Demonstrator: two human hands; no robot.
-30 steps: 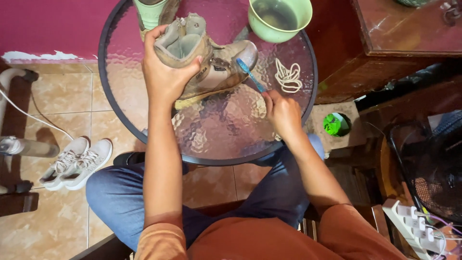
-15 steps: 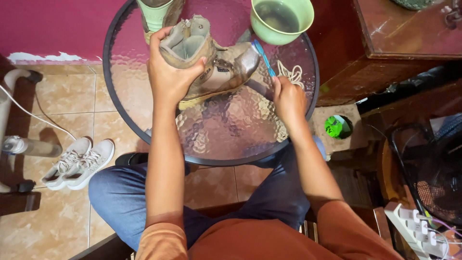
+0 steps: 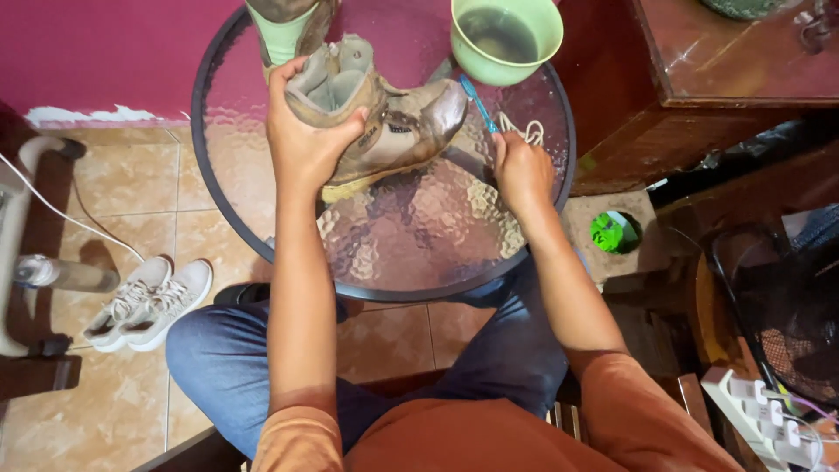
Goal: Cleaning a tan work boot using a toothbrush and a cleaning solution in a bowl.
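floor, far left: pair of pale sneakers [image 3: 144,301] on the tiles.
left hand [image 3: 301,144]: grip wrapped around the collar of a muddy tan boot [image 3: 384,122], tilted on the glass table [image 3: 419,253].
boot: likely stiff, fairly heavy, slick where wet; the collar looks like the safest hold.
right hand [image 3: 522,170]: grip closed on a blue toothbrush [image 3: 479,103], bristles apparently at the toe.
behind: green bowl [image 3: 507,37] of water.
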